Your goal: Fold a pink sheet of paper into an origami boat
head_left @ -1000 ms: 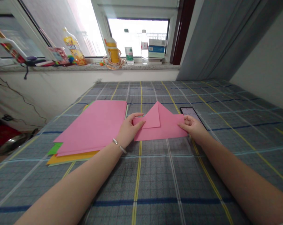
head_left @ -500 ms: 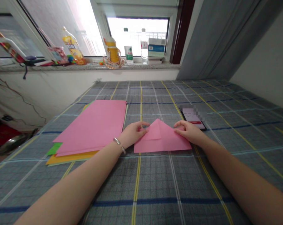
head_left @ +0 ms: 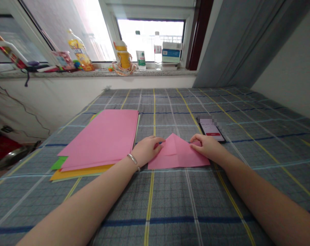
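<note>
Lower and closer to the person than a second ago, the folded pink paper (head_left: 180, 159) now lies along the near middle of the plaid cloth (head_left: 170, 201), its peak pointing away and its long straight edge facing the body. Both hands have come with it and changed their hold: they were out at the two ends of the strip, and now they are drawn inward to the slopes that run down from the peak. On the left slope, the left hand (head_left: 147, 150) has thumb and fingers curled about the edge; on the right slope, the right hand (head_left: 208, 147) pinches in much the same way, thumb on the near side. Each appears to be gripping the paper, though how firmly cannot be told, since some of the fingertips are hidden. Most likely the shift means that handling has passed from the outer ends to the upstanding band along the slopes, and that the sheet is now steadied from both sides at once. A raised crease runs down from the peak, and a squared flap shows left of it, so the paper looks partly folded rather than pressed flat. Left of the hands, the stack of coloured sheets (head_left: 103, 140) has stayed put, pink uppermost; the phone (head_left: 211, 131) has also kept its place, just beyond the right hand.
</note>
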Motion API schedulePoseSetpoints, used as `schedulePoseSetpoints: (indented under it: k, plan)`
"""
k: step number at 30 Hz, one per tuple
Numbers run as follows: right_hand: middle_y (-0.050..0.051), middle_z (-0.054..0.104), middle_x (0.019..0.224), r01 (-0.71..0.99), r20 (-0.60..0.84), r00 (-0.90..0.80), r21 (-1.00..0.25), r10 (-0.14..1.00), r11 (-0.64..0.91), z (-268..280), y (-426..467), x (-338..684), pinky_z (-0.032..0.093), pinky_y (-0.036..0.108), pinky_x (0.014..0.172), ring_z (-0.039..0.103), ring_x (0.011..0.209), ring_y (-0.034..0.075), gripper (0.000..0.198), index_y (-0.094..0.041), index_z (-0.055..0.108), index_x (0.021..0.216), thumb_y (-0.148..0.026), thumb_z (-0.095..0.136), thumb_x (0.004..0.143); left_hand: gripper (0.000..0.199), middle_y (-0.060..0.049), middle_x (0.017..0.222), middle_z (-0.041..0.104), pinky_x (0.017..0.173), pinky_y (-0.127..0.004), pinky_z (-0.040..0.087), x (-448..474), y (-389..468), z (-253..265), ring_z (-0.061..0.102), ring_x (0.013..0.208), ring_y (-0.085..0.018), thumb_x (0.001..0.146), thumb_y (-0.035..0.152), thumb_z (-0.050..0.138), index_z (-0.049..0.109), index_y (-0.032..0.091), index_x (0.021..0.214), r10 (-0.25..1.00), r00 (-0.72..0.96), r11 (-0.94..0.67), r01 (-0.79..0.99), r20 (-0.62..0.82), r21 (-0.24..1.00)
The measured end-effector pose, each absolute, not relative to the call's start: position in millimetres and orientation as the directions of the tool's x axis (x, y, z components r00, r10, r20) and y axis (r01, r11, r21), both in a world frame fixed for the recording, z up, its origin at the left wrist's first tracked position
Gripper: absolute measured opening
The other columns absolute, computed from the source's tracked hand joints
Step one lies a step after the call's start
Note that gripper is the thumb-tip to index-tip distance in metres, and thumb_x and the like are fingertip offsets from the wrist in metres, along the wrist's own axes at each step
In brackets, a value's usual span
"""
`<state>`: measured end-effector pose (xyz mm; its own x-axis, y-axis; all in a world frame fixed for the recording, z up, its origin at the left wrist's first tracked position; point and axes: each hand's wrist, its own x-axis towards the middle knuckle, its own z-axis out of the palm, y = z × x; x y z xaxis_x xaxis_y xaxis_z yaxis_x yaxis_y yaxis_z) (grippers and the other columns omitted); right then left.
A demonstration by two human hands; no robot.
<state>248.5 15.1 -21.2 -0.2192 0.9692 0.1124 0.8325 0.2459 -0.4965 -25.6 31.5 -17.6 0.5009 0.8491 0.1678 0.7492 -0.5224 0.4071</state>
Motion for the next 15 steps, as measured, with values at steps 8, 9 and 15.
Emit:
schedulePoseSetpoints:
  k: [8, 9, 15]
  plan:
    - [0.006, 0.068, 0.098, 0.733, 0.331, -0.508, -0.319, 0.795, 0.601, -20, 9, 235, 0.044, 0.039, 0.09, 0.058, 0.099, 0.021, 0.018, -0.021, 0.066, 0.092, -0.014, 0.056, 0.079, 0.029, -0.005, 0.115, 0.061, 0.096, -0.04, 0.041, -16, 22, -21, 0.049, 0.107, -0.022, 0.09, 0.017, 0.046, 0.067, 0.025, 0.109, 0.567, 0.743, -0.815, 0.569, 0.354, 0.111]
    - [0.005, 0.068, 0.099, 0.698, 0.329, -0.551, -0.322, 0.767, 0.639, -20, 7, 232, 0.044, 0.038, 0.09, 0.058, 0.1, 0.02, 0.018, -0.021, 0.066, 0.093, -0.013, 0.055, 0.081, 0.031, -0.005, 0.116, 0.061, 0.097, -0.039, 0.041, -15, 22, -21, 0.049, 0.108, -0.021, 0.091, 0.017, 0.044, 0.065, 0.025, 0.112, 0.534, 0.774, -0.84, 0.533, 0.34, 0.105]
    - [0.006, 0.067, 0.109, 0.593, 0.293, -0.677, -0.327, 0.676, 0.736, -16, -3, 221, 0.046, 0.037, 0.089, 0.059, 0.1, 0.019, 0.019, -0.022, 0.066, 0.101, -0.018, 0.055, 0.086, 0.033, -0.007, 0.12, 0.06, 0.094, -0.037, 0.044, -14, 22, -23, 0.052, 0.106, -0.019, 0.096, 0.021, 0.038, 0.059, 0.022, 0.122, 0.462, 0.847, -0.886, 0.451, 0.262, 0.102]
